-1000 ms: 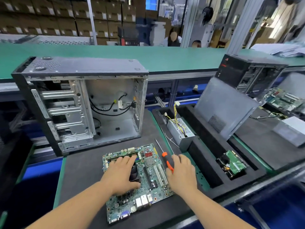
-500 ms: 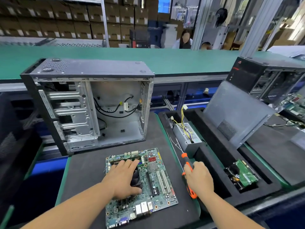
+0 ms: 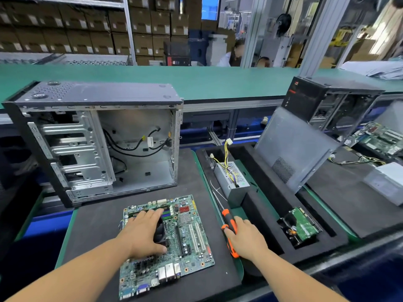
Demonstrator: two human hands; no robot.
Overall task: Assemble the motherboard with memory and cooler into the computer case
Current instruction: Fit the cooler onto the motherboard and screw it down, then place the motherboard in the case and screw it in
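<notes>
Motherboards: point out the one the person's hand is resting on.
It is the motherboard lying flat on the black mat before the open case, under the left hand. The other motherboard sits untouched at far right.

From my feed, a long green conveyor bench (image 3: 218,79) crosses the room. Beyond it on the left stand shelves of stacked brown cartons (image 3: 65,29). Beyond it to the right rise grey metal pillars (image 3: 253,31), with bright daylight further right behind them. Two seated people (image 3: 235,54) show just past its far edge.
</notes>
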